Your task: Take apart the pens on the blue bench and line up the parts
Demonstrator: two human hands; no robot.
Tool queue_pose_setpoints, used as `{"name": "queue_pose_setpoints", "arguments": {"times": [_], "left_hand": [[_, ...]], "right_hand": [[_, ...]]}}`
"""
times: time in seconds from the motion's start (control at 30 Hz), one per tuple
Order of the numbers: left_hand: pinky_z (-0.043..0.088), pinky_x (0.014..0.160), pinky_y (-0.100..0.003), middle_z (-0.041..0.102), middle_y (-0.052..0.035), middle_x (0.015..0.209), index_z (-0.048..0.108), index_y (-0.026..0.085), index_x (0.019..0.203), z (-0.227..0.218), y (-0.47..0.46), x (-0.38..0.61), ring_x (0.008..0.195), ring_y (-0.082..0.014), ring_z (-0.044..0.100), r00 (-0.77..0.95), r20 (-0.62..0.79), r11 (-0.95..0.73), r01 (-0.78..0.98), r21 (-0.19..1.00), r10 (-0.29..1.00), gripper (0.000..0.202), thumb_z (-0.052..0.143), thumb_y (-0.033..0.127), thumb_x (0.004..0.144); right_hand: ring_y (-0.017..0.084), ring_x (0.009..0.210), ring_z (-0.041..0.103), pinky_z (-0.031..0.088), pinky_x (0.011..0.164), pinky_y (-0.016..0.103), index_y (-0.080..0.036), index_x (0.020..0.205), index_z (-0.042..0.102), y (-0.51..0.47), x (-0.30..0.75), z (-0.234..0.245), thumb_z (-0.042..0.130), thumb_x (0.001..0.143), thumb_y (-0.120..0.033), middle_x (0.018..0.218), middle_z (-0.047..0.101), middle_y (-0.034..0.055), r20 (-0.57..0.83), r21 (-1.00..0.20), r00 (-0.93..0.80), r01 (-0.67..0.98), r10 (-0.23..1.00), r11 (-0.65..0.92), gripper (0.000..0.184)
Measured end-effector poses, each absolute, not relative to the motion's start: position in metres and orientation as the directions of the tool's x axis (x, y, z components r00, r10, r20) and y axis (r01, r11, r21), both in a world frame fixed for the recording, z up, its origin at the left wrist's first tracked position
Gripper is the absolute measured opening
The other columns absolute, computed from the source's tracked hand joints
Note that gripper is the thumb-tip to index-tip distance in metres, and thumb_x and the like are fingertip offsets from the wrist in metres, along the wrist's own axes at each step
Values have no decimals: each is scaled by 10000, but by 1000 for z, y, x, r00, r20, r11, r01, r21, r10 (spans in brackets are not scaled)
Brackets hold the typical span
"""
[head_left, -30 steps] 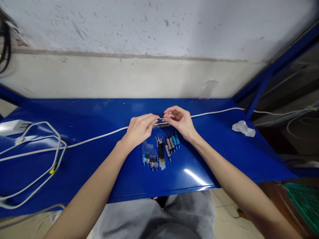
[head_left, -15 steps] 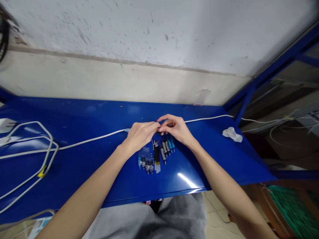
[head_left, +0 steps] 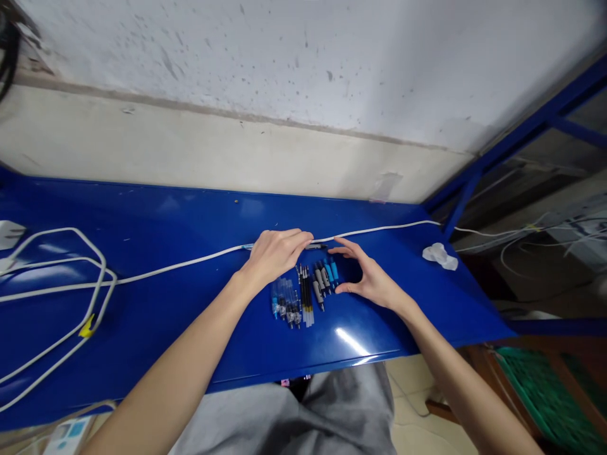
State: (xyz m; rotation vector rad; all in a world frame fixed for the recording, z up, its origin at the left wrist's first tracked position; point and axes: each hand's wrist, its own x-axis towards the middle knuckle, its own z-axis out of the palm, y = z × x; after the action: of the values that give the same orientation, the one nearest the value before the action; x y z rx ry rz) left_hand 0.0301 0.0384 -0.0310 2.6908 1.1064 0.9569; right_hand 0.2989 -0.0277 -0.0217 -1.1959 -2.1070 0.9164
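My left hand (head_left: 279, 254) is palm down beside the white cable, its fingers closed together and their undersides hidden. A slim dark pen-like piece (head_left: 317, 246) shows just past its fingertips; I cannot tell if the hand grips it. A light-blue clear piece (head_left: 247, 246) pokes out at the other side. Thumb and fingers apart, my right hand (head_left: 367, 275) is open and holds nothing, right of the grey pen grip sections (head_left: 318, 294) and blue ones (head_left: 332, 272). Several black ink refills (head_left: 306, 291) and clear pen barrels (head_left: 285, 300) lie in rows nearer me.
A white cable (head_left: 180, 264) runs across the blue table (head_left: 190, 221) behind the pen parts and loops at the left by a white plug (head_left: 10, 234). Crumpled white tissue (head_left: 440, 255) lies at the right. A wall stands behind, and a blue frame (head_left: 467, 193) rises on the right.
My right hand has drawn away from the left, moving right and toward me, and its fingers have spread. The dark piece by the left fingertips now shows. The view has shifted slightly.
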Motion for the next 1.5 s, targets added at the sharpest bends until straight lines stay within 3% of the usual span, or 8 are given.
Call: {"name": "queue_pose_setpoints", "arguments": {"times": [0.17, 0.27, 0.4, 0.53, 0.7, 0.97, 1.17, 1.5], "left_hand": [[485, 650, -257, 791, -17, 1044, 734, 230, 1101, -29, 39, 28, 873, -180, 758, 537, 516, -729, 612, 306, 667, 270, 472, 287, 1072], [472, 632, -251, 790, -23, 995, 739, 223, 1082, -27, 40, 28, 828, -172, 747, 527, 515, -718, 628, 300, 676, 268, 479, 283, 1062], [440, 596, -240, 782, -14, 940, 743, 227, 1041, -25, 39, 28, 721, -140, 708, 521, 524, -719, 627, 302, 674, 252, 496, 274, 1040], [425, 592, -240, 760, -10, 892, 737, 221, 1018, -23, 38, 25, 672, -123, 670, 499, 516, -698, 638, 324, 696, 239, 501, 261, 1030], [418, 603, -247, 734, -25, 905, 739, 219, 1051, -24, 39, 24, 706, -131, 662, 482, 498, -670, 669, 322, 721, 278, 474, 302, 1058], [400, 582, -260, 736, -26, 918, 739, 219, 1056, -26, 38, 31, 709, -132, 652, 520, 491, -698, 647, 307, 699, 294, 457, 301, 1065], [426, 619, -250, 725, -13, 901, 742, 208, 1044, -26, 38, 28, 726, -126, 656, 467, 536, -688, 639, 346, 703, 263, 497, 303, 1060], [458, 674, -245, 717, -19, 920, 745, 206, 1073, -29, 41, 24, 771, -123, 657, 412, 599, -701, 595, 394, 687, 233, 530, 295, 1058]], "right_hand": [[306, 1308, 600, 425, 1163, 575, -329, 1593, 283, -27, 297, -19, 876, 766, -464, 1379, 637, 121, 148, -783, -441, 495, 885, 377, 1027], [284, 1268, 625, 482, 1121, 527, -312, 1518, 352, -21, 290, -7, 826, 828, -465, 1379, 636, 128, 245, -841, -351, 387, 904, 378, 850], [243, 1265, 631, 505, 1100, 474, -304, 1374, 397, 2, 257, 9, 408, 1062, -510, 1412, 583, 143, 509, -831, 49, 286, 859, 477, 374], [229, 1088, 706, 559, 985, 426, -262, 1246, 456, 27, 217, 6, 187, 1081, -546, 1282, 635, 147, 551, -820, 191, 301, 812, 486, 425], [158, 645, 656, 562, 649, 316, -245, 939, 518, 32, 205, -14, 286, 1067, -603, 893, 697, 55, 419, -908, 142, 85, 897, 411, 446], [105, 480, 402, 344, 440, 260, -219, 819, 682, 33, 223, -19, 554, 1001, -577, 597, 439, -37, 341, -939, 68, 64, 938, 337, 422], [97, 491, 496, 418, 431, 239, -198, 899, 698, 38, 221, -22, 664, 938, -561, 647, 588, -23, 261, -961, 69, -71, 963, 265, 366], [95, 498, 531, 452, 420, 220, -186, 884, 700, 40, 220, -24, 690, 917, -550, 635, 615, -18, 252, -953, 46, -161, 967, 256, 366]]}}
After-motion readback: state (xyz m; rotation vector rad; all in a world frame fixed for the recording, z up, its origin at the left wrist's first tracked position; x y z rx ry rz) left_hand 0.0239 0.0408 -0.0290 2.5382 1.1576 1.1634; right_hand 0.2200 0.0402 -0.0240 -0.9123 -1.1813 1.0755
